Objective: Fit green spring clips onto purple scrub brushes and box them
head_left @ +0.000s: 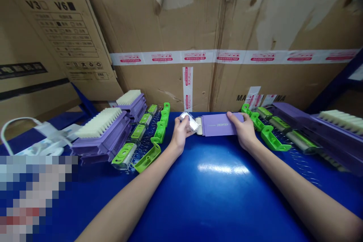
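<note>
A flat purple brush body (219, 124) lies on the blue table (215, 193) near the back, its pale end pointing left. My right hand (244, 130) is closed over its right end, thumb on top. My left hand (180, 132) pinches a small clear plastic cover (190, 121) right at the body's left end.
At left stand two purple brushes with cream bristles (99, 132), a row of green-capped parts (136, 136) and green handles (159, 132). More green handles (269, 136) and purple brushes (326, 128) lie at right. Cardboard boxes (227, 38) wall the back. A white cable (17, 124) sits far left.
</note>
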Demonstrator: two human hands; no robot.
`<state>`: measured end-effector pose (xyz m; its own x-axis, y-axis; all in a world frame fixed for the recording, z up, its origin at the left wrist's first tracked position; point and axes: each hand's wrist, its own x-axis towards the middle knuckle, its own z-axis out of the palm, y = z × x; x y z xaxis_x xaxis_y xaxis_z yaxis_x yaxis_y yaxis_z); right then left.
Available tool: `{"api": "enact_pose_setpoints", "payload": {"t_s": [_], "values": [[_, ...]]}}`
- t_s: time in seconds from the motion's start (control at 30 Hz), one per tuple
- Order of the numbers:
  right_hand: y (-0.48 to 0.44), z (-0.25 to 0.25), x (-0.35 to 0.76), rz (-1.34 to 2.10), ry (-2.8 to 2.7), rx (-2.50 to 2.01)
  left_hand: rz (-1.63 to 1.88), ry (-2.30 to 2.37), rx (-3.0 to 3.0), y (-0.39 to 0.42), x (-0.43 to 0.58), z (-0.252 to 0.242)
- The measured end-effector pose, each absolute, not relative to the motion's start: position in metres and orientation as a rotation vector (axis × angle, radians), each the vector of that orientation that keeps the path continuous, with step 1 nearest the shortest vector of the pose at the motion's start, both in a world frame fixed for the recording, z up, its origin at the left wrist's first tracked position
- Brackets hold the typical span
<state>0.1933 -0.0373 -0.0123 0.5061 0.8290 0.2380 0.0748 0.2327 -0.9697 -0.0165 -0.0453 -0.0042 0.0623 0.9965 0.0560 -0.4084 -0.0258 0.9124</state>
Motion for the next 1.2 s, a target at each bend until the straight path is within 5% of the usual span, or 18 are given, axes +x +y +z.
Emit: {"api": "enact_pose_setpoints", "payload": {"t_s": [1.2], "values": [[-0.072,-0.006,0.163,0.414,-1.161,-1.218,1.314,1.087,1.613,-0.056,-0.011,-0.008]]}}
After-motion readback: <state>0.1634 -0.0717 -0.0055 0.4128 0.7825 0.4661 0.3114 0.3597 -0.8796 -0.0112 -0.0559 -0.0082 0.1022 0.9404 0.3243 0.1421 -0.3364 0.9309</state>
